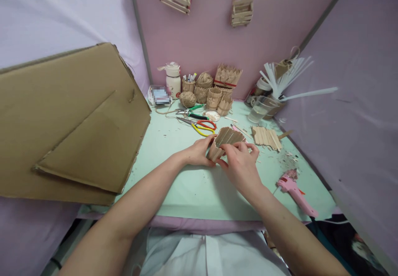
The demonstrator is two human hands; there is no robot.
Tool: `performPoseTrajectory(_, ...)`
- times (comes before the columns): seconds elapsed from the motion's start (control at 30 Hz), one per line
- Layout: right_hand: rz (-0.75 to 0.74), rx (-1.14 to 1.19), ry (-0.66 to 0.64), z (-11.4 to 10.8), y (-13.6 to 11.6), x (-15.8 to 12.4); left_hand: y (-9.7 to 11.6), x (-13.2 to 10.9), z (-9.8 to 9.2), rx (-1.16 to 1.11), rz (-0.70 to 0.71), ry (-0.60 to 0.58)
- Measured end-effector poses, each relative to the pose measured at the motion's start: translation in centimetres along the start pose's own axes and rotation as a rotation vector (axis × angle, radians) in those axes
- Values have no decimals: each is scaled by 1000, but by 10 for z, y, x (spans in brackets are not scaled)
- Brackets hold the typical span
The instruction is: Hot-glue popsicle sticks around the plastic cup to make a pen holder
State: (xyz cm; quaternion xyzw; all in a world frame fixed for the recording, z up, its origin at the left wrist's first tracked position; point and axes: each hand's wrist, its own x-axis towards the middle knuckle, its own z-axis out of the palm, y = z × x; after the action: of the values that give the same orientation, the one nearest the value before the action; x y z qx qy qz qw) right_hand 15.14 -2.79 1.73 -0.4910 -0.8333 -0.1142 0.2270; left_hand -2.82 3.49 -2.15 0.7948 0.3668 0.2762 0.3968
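Your right hand [242,164] is curled down over the near wall of the stick container [229,138], which it seems to pinch, the fingertips bent over the rim toward the inside and the thumb on the outer face. Your left hand [199,151] is closed around the left end, thumb near, fingers far. How tightly either one presses you cannot tell from here.

Largest about you is the cardboard [62,85] on the left, leaning over the left edge of the table [180,189]. The container sits near the middle of that table, between your hands and touching both: directly right of the left one, and at the far left of the right one. Its mouth faces up; the longer run of the mouth appears to go left to right, though your right hand hides part of it, and the sticks stand roughly upright in the walls.

The pink glue gun [292,187] lies right of your right forearm, its nozzle toward the left, so the right arm is much the nearer. The flat stick panel [265,138] is just right of that hand, apart from it. The scissors [193,124] lie on the far left of the container, and wood scraps [289,158] lie between panel and gun.
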Motion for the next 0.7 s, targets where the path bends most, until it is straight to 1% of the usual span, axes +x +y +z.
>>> performPoseTrajectory(0.2, 0, -4, 4, 2, -1, 1, -2, 1, 1, -51, 41, 19)
performPoseTrajectory(0.4, 14, -4, -9, 0, 0, 3, -2, 2, 1, -42, -18, 6)
performPoseTrajectory(0.6, 10, -6, -48, -2, 3, 7, -2, 2, 1, 11, -13, -4)
performPoseTrajectory(0.7, 15, -2, -70, -2, 4, 8, -1, 1, 1, 17, -37, -10)
